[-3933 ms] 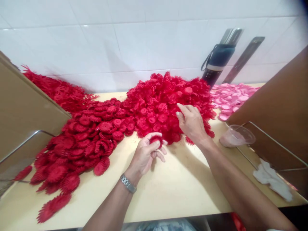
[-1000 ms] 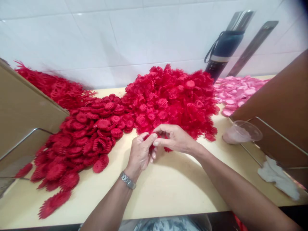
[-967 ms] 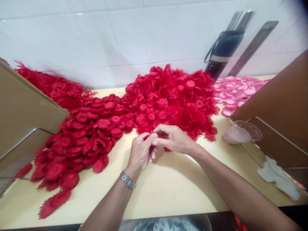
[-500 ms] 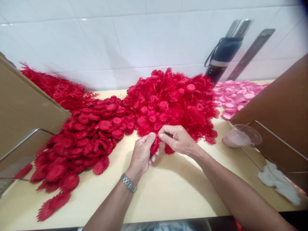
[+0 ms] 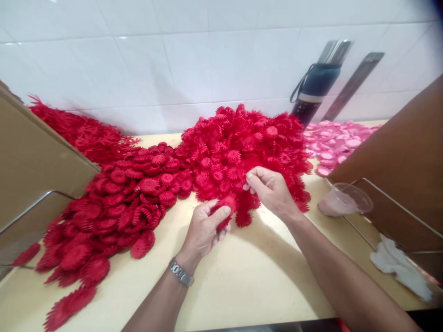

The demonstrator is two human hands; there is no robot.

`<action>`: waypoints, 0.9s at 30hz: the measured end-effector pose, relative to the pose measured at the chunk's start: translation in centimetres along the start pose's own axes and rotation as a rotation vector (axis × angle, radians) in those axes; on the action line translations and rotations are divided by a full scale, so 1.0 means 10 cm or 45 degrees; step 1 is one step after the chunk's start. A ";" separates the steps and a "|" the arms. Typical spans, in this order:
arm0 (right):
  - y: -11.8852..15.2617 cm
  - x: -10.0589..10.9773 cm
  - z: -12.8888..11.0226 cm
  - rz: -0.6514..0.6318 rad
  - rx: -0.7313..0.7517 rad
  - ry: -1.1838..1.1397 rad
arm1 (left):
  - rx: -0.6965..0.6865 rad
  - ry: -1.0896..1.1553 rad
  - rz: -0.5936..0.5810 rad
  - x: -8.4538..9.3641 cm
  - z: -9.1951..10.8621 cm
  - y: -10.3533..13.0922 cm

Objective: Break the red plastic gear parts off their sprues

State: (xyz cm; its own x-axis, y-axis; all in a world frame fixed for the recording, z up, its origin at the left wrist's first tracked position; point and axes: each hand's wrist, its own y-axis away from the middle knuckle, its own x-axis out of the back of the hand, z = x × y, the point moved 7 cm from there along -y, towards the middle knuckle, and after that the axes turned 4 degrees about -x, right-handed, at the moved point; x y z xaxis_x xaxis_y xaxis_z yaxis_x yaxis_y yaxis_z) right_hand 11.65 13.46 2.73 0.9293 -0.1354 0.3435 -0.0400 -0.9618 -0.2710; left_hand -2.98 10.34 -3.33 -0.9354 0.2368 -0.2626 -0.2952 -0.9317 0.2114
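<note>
Between the thumb and fingers of my left hand is a red fringed flower piece, held low over the table. My right hand is up and to the right of it, thumb and forefinger pinched together at the front edge of a heap of fluffy red fringed flowers. Whatever is in that pinch is too small to make out. Left of my hands spreads a pile of flatter, round red toothed pieces.
Thin red cut strips lie behind the left cardboard panel. Pink discs, a dark blue flask and a metal ruler are at the back right. A plastic cup and white tissue sit by the right panel.
My hands were together on the red flower piece; now my right hand has pulled away up and to the right. My left hand keeps the piece, slightly lower. The view has tilted a little.
</note>
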 end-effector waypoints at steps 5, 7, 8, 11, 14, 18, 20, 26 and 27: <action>-0.05 0.35 -0.10 0.440 0.342 0.779 | -0.036 0.001 0.055 0.02 0.00 -0.02; -0.01 0.32 -0.15 0.433 0.383 0.766 | -0.056 -0.056 0.107 0.04 0.00 -0.02; 0.01 0.24 -0.18 0.337 0.383 0.660 | -0.070 -0.092 0.132 0.05 0.01 -0.02; 0.09 -0.18 -0.25 -0.217 0.269 0.262 | -0.111 -0.183 0.158 0.07 0.03 -0.02; 0.10 -0.30 -0.24 -0.320 0.154 0.137 | -0.115 -0.196 0.136 0.06 0.04 -0.02; -0.03 0.19 -0.12 0.318 0.269 0.507 | -0.090 -0.013 0.131 0.06 0.05 -0.03; -0.08 0.36 -0.04 0.473 0.308 0.809 | -0.084 0.123 0.076 0.02 0.06 -0.03; -0.03 0.18 -0.16 0.089 0.416 0.870 | -0.190 0.177 0.233 0.16 0.14 -0.08; 0.03 0.00 -0.17 -0.171 0.431 0.867 | -0.217 0.191 0.285 0.21 0.16 -0.08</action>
State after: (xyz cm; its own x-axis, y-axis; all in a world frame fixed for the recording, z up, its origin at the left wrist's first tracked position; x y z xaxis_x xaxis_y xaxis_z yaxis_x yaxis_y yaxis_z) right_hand 11.05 12.80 4.23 0.4833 -0.2449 0.8405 0.2733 -0.8699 -0.4106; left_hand -4.99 12.04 -2.58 -0.9306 -0.0106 -0.3658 -0.0366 -0.9919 0.1218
